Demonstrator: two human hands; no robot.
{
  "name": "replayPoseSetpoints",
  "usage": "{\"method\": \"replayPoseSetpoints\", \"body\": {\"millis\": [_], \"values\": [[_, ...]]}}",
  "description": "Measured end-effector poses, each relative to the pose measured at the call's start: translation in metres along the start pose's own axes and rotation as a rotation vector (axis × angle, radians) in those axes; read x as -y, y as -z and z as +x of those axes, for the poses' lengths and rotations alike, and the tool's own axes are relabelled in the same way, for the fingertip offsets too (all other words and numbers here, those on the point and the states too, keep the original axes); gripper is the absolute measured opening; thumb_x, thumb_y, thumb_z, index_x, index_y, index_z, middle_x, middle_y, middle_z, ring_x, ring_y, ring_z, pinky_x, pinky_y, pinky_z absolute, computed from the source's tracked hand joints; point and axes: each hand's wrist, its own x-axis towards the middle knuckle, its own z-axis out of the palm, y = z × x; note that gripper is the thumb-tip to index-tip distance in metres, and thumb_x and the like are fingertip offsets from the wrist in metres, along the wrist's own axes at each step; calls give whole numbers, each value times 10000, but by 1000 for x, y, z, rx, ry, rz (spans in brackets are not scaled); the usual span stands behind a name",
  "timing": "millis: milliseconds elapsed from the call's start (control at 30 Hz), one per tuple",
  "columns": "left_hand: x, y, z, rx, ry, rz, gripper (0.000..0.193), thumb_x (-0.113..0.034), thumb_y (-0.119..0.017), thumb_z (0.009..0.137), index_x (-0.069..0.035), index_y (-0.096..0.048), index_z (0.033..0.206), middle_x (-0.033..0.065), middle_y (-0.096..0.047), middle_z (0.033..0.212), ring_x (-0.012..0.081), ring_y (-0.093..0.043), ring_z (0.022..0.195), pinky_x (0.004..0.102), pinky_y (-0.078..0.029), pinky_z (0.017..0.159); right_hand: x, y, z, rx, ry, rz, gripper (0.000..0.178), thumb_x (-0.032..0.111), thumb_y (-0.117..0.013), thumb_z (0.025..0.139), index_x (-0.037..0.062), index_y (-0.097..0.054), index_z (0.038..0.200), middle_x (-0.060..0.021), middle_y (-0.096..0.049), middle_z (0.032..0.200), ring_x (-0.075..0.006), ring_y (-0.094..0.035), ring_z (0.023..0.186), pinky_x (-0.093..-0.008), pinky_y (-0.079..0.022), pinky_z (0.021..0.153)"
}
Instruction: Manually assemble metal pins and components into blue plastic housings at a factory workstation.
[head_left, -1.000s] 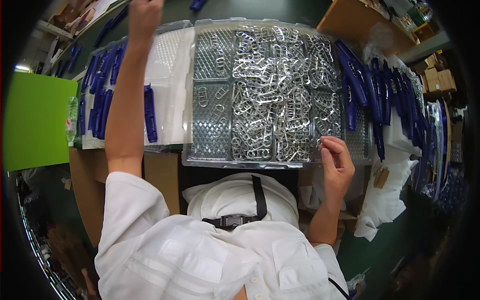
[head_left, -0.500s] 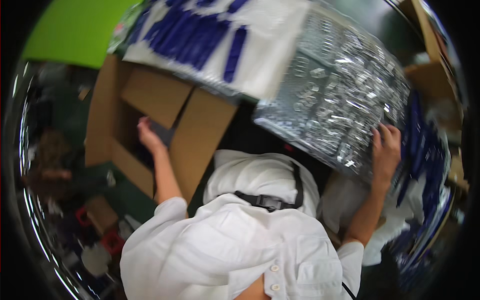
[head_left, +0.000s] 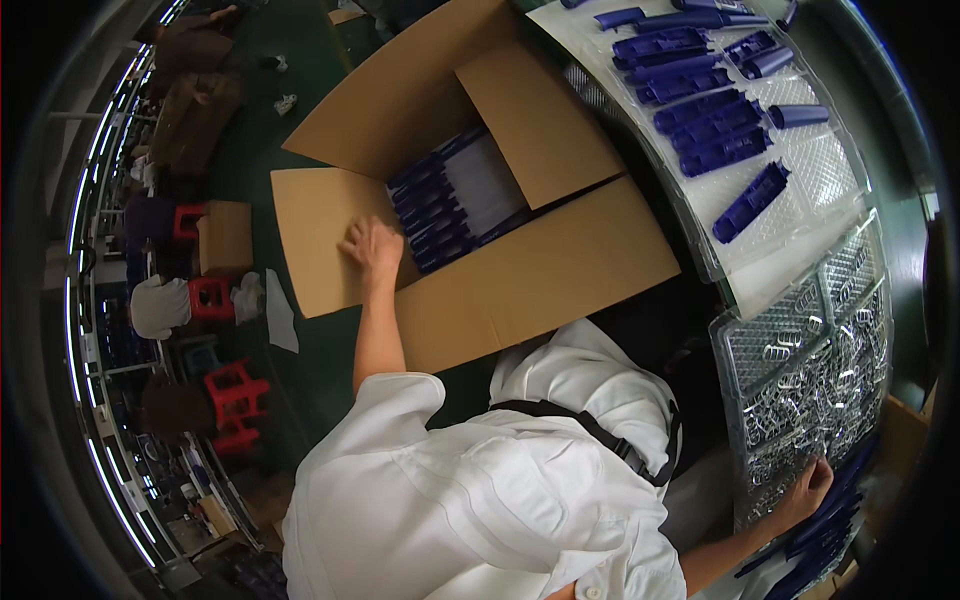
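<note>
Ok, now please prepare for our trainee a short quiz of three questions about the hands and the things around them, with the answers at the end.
1. The left hand is nearest to:
(a) a red plastic stool
(b) a flap of the open cardboard box
(c) the belt buckle
2. True or false: the right hand is at the clear plastic tray of metal clips.
3. Which things lie in a row inside the box?

Key:
1. b
2. True
3. Blue plastic housings
</note>
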Motion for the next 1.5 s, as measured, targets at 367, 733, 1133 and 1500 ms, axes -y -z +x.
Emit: {"method": "replayPoseSetpoints", "body": {"millis": [367,733,1133,1500], "values": [[-187,-123,175,246,-248,-511,563,-87,-629,868,-77,-542,1424,161,-486,1513,384,-494,1382,526,-460,1121,122,-7,-22,-108,56,-82,173,94,-720,985,-58,-746,1065,-205,-739,999,-273,-679,910,-353,-558,875],[-222,-153,199,79,-430,-99,320,-116,-652,898,-94,-610,1215,150,-585,1274,347,-618,1173,528,-571,875,171,-25,-42,-139,-166,175,239,137,-736,967,-80,-698,1060,-163,-708,955,-219,-638,838,-341,-553,767],[-192,-76,180,97,-174,-407,320,-164,-631,953,-33,-628,1244,210,-667,1241,416,-669,1138,537,-553,960,174,-21,-46,-241,50,323,203,10,-728,947,-92,-742,1122,-212,-749,1043,-257,-697,905,-347,-590,824],[-133,131,26,504,-33,-1818,409,-372,-454,1106,-64,-594,1337,56,-722,1022,77,-648,775,228,-526,505,122,19,-73,-361,-65,487,188,33,-765,908,-65,-764,1068,-193,-750,1049,-239,-665,830,-347,-568,738]]}}
